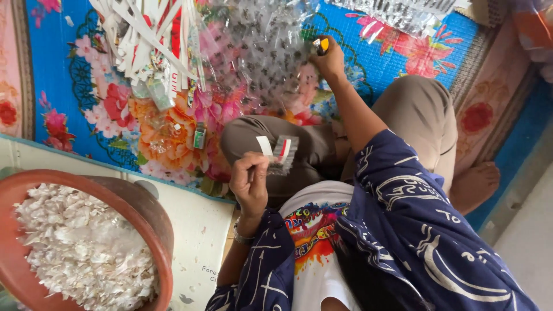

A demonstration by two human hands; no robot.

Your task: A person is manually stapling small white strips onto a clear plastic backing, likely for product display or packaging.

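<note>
From the head camera I look down at a person sitting cross-legged on a flowered blue mat point(69, 86). My left hand point(249, 183) is raised near the lap, fingers curled and pinching a small clear packet point(281, 154) with a white and red strip inside it; the packet stands up between thumb and fingers, just above the knee. My right hand point(329, 57) is stretched far forward with the arm nearly straight, closed around a small yellow tool point(321, 44) at the edge of a heap of clear plastic packets point(268, 55) lying on the mat. Whether that tool is a cutter or a sealer I cannot tell. Just left of the heap lies a loose pile of white and red paper strips point(150, 40), and one stray packet with a green label point(199, 137) lies apart, nearer the knee. A brown bowl point(161, 219) full of white scraps sits to my left, off the mat. I judge the weak point to be the pinch on the packet: it is light and held by one edge, so a small twist of the wrist could let it slip onto the lap. The long reach is the other risk, since the forearm passes close over the heap and could drag packets into the strips and mix them.
</note>
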